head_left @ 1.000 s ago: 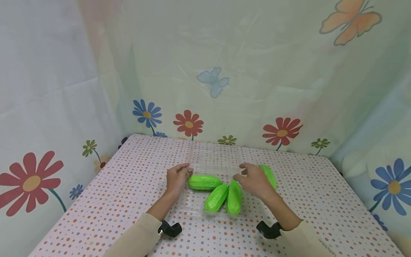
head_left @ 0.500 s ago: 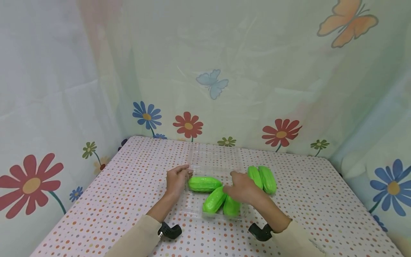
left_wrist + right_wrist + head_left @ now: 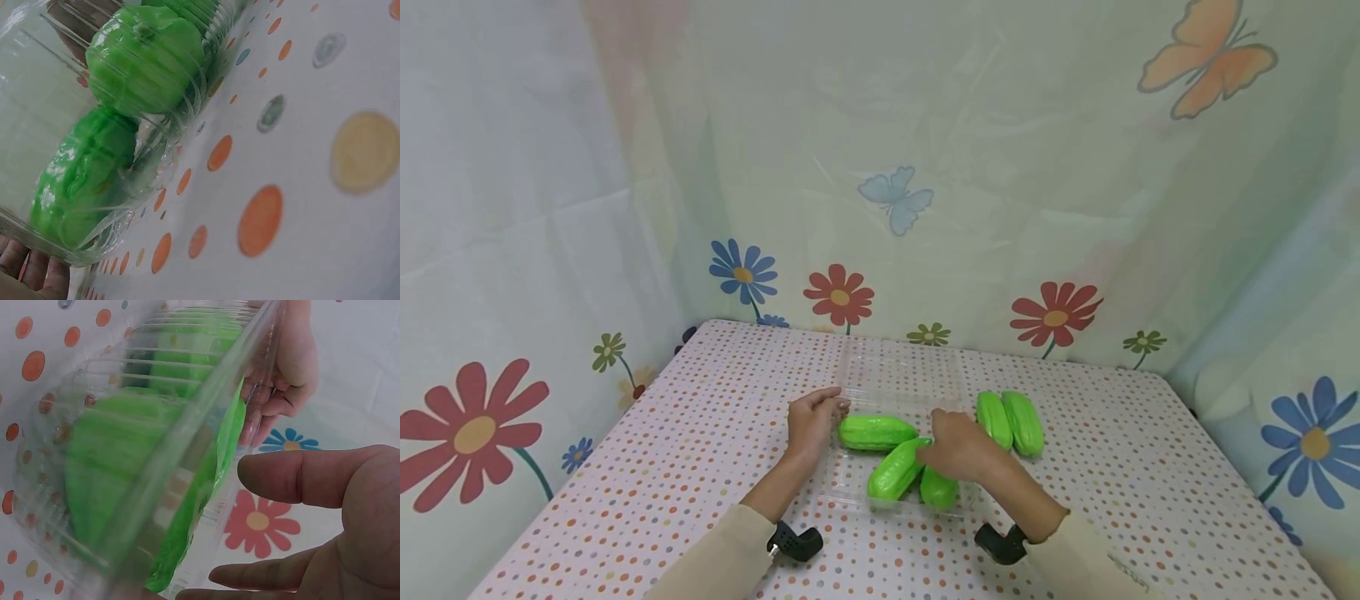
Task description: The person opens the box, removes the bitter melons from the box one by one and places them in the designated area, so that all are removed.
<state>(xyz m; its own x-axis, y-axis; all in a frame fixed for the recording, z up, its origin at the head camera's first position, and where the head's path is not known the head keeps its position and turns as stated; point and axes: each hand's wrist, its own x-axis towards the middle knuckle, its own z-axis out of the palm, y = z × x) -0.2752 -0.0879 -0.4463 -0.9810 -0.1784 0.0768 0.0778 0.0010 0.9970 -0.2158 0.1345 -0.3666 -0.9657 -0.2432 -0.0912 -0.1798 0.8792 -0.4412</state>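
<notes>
A hinged clear plastic box (image 3: pixel 844 483) lies on the table with three bright green ridged gourds in it, shaped like bitter melons. One gourd (image 3: pixel 876 432) lies crosswise at the back left; a slanting gourd (image 3: pixel 895 475) and another gourd (image 3: pixel 938 492) sit at the front. My left hand (image 3: pixel 811 425) pinches the box's left rim. My right hand (image 3: pixel 958 448) reaches in from the right over the two front gourds and covers part of them. In the right wrist view its thumb (image 3: pixel 294 478) stands apart from nearly straight fingers; the fingertips' contact with a gourd is partly hidden.
The box's clear lid (image 3: pixel 901 367) is folded back behind it. Two more green gourds (image 3: pixel 994 419) lie side by side on the dotted tablecloth (image 3: pixel 1097 467), right of the box. A flower-printed curtain (image 3: pixel 887 275) surrounds the table's back and sides.
My right hand has moved left and down from the box's right edge onto the front gourds, which have shifted slightly left. Both gourds outside now show. The left hand stays at the rim.
</notes>
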